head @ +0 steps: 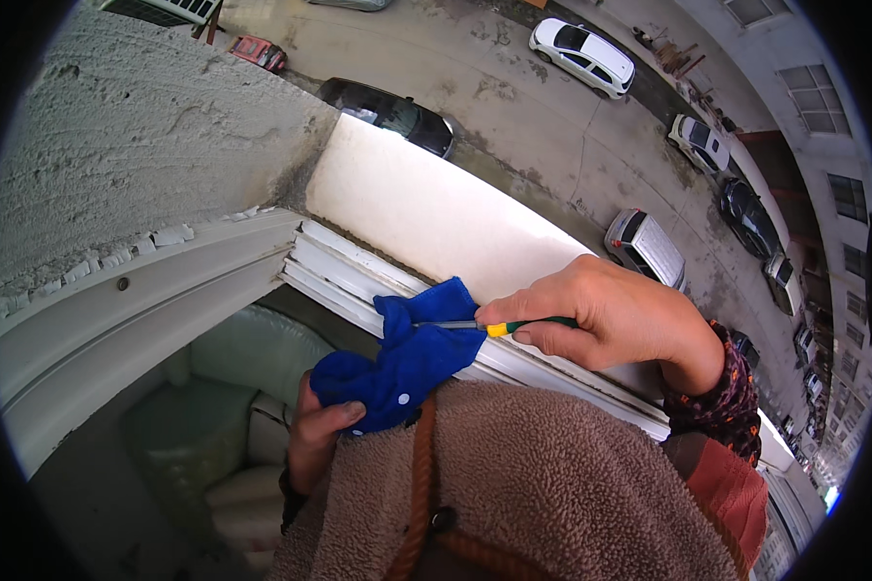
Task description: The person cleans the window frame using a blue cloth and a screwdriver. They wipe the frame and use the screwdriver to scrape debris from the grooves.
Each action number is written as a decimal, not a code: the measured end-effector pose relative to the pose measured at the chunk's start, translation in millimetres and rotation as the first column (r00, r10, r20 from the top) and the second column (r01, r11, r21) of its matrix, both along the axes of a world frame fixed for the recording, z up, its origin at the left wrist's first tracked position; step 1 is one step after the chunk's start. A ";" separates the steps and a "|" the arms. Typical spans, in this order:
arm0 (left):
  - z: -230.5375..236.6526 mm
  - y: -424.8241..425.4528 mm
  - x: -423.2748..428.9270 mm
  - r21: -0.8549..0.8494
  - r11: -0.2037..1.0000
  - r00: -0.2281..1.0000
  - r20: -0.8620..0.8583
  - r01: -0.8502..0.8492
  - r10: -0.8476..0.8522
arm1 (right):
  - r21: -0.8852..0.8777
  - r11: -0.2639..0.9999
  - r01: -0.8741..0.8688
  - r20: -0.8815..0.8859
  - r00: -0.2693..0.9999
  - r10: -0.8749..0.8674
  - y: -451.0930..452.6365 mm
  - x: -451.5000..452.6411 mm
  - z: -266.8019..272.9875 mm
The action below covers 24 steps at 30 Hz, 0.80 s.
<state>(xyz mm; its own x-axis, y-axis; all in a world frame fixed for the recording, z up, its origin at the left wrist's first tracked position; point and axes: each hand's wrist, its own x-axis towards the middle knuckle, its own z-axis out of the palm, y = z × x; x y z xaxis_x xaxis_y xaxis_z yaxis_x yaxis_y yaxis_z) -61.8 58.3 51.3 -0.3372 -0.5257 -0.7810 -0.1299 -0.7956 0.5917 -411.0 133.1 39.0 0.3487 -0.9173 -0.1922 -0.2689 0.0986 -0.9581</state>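
A blue cloth (425, 359) lies bunched over the white window track (349, 294). My left hand (320, 428) grips its lower left end, thumb on top. My right hand (603, 319) holds a screwdriver (509, 328) by its green and yellow handle, above the outer side of the track. The metal shaft points left across the cloth, and its tip is hidden in or behind a fold. Past the track, a white outer sill (436, 196) slopes along the opening.
A rough plaster wall (152, 123) meets the white window frame (145, 290), with flaking paint between them. Indoors, below left, stands a pale green padded seat (189, 414). Outside, far below, parked cars such as a white one (585, 57) line a paved street.
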 end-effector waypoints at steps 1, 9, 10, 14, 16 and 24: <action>0.2 -0.9 -2.6 -0.011 1.000 1.000 -0.022 0.018 -0.019 | 0.023 1.000 -0.003 -0.019 1.000 0.003 2.1 0.7 4.3; -5.4 -7.0 3.0 -0.009 0.994 0.990 -0.082 0.111 -0.111 | -0.132 0.991 0.032 -0.202 0.978 -0.058 -5.5 19.3 15.0; -4.6 -5.0 4.9 -0.026 0.991 0.987 -0.085 0.133 -0.135 | -0.143 0.990 0.013 -0.200 0.979 -0.042 -6.8 18.2 14.7; 10.2 -0.1 -8.0 -0.051 0.988 0.988 -0.043 0.149 -0.151 | -0.116 0.993 0.033 -0.160 0.986 -0.052 6.0 14.2 16.5; 12.7 -1.5 -14.5 -0.055 0.983 0.984 -0.034 0.174 -0.176 | -0.113 0.993 0.039 -0.212 0.975 -0.063 5.8 20.2 18.2; -5.5 -3.1 5.3 -0.219 0.928 0.935 -0.122 0.302 -0.333 | -0.046 0.999 -0.011 -0.261 0.965 -0.001 1.4 16.1 29.0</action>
